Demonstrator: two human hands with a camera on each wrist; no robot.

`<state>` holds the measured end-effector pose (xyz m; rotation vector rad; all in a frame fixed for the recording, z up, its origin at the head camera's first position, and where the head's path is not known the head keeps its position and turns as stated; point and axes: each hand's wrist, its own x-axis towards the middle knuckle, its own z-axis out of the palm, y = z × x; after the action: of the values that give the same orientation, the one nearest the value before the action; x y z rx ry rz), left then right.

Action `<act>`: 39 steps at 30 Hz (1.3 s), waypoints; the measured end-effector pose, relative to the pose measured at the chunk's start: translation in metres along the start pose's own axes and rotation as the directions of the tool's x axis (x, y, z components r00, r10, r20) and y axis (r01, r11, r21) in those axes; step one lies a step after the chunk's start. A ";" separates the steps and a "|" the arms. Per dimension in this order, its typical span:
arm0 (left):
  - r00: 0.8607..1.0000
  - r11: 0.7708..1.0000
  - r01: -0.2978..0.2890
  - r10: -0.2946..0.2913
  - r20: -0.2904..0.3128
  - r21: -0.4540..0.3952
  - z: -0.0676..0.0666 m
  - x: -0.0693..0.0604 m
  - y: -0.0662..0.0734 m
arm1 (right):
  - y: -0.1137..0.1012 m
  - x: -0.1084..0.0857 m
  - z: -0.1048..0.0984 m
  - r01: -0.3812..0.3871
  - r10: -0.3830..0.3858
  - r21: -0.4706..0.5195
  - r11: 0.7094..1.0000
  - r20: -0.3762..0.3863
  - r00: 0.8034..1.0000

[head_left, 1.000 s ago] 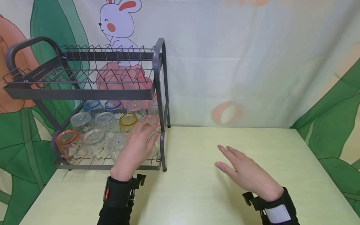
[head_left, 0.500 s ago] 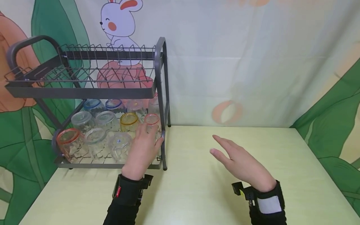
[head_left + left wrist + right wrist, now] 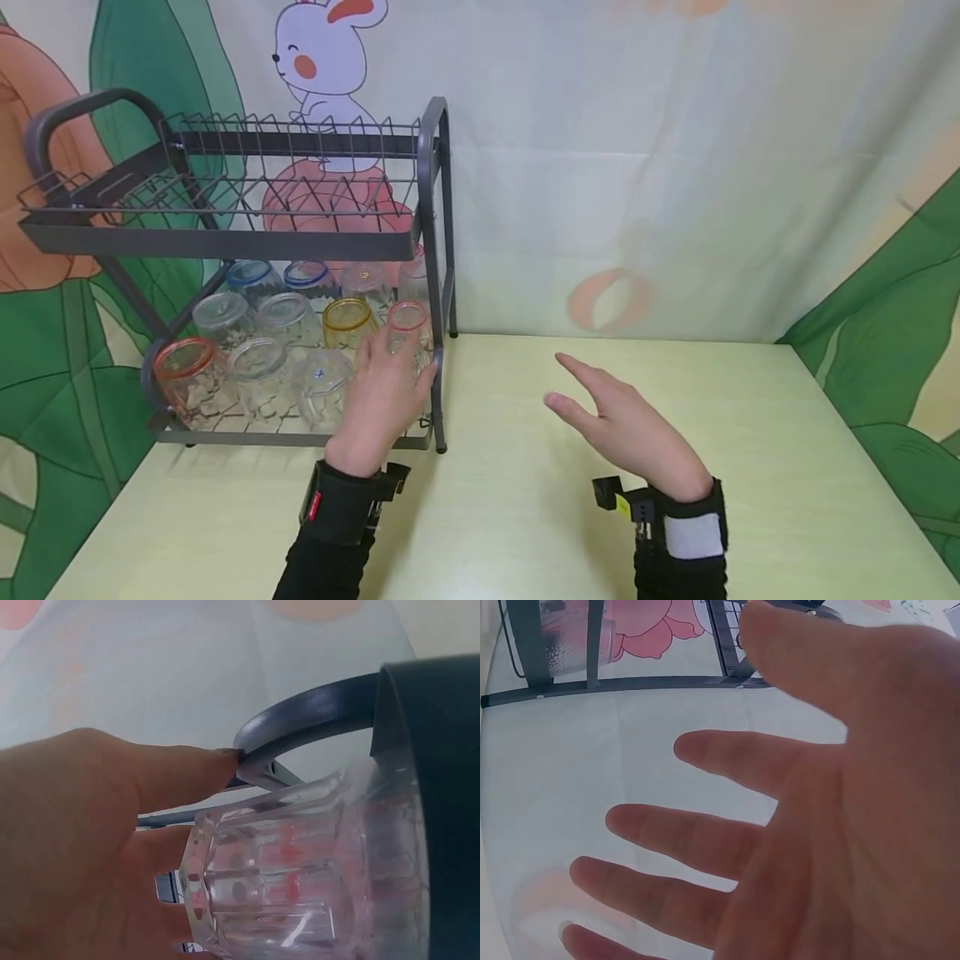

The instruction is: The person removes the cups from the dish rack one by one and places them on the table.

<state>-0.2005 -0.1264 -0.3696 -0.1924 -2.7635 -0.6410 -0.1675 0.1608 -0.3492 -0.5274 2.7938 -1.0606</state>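
Observation:
In the head view my left hand (image 3: 378,400) reaches over the front right corner of the lower rack shelf. Close by stand a red-rimmed glass (image 3: 407,317), a yellow-rimmed glass (image 3: 348,321) and a clear glass (image 3: 322,392). The left wrist view shows an upside-down clear faceted glass (image 3: 277,877) right at the fingers; the thumb lies along the rack's dark frame, apart from the glass. From above, the hand mostly hides this glass. Over the table, my right hand (image 3: 637,429) hovers with fingers spread and nothing held, as the right wrist view confirms.
A dark two-tier dish rack (image 3: 225,243) stands on the left of the pale table (image 3: 510,517). Several more upturned glasses fill its lower shelf, including an orange-rimmed glass (image 3: 187,375) and a blue-rimmed glass (image 3: 307,279). A printed curtain (image 3: 675,167) hangs behind.
My left hand has shifted right and slightly inward along the lower shelf, then stayed nearly still. My right hand has drifted left and a little forward, toward the rack.

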 end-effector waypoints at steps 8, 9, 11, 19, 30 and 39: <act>0.999 0.998 0.037 -0.037 0.003 0.047 -0.002 -0.001 -0.001 | -0.005 0.007 0.006 0.023 -0.022 0.018 1.000 -0.009 1.000; 1.000 0.999 0.031 -0.031 -0.004 0.045 -0.002 -0.001 -0.001 | -0.006 0.008 0.007 0.027 -0.027 0.023 0.999 -0.007 1.000; 1.000 0.999 0.020 -0.019 -0.011 0.037 -0.003 -0.001 -0.001 | -0.008 0.009 0.010 0.030 -0.030 0.029 0.999 0.000 1.000; 0.999 1.000 -0.010 0.010 -0.038 0.020 -0.011 -0.004 -0.002 | -0.015 0.012 0.014 0.051 -0.051 0.008 0.999 0.019 0.999; 0.999 1.000 0.000 0.000 -0.032 0.003 -0.031 -0.013 0.004 | -0.016 0.019 0.018 0.015 -0.019 0.134 0.991 0.029 0.999; 0.998 0.999 0.007 -0.010 -0.070 -0.038 -0.049 -0.022 0.011 | -0.023 0.025 0.024 0.079 -0.095 0.240 0.968 0.056 0.994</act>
<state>-0.1649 -0.1400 -0.3299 -0.1632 -2.6881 -0.6894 -0.1789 0.1205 -0.3515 -0.6476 2.5591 -1.3458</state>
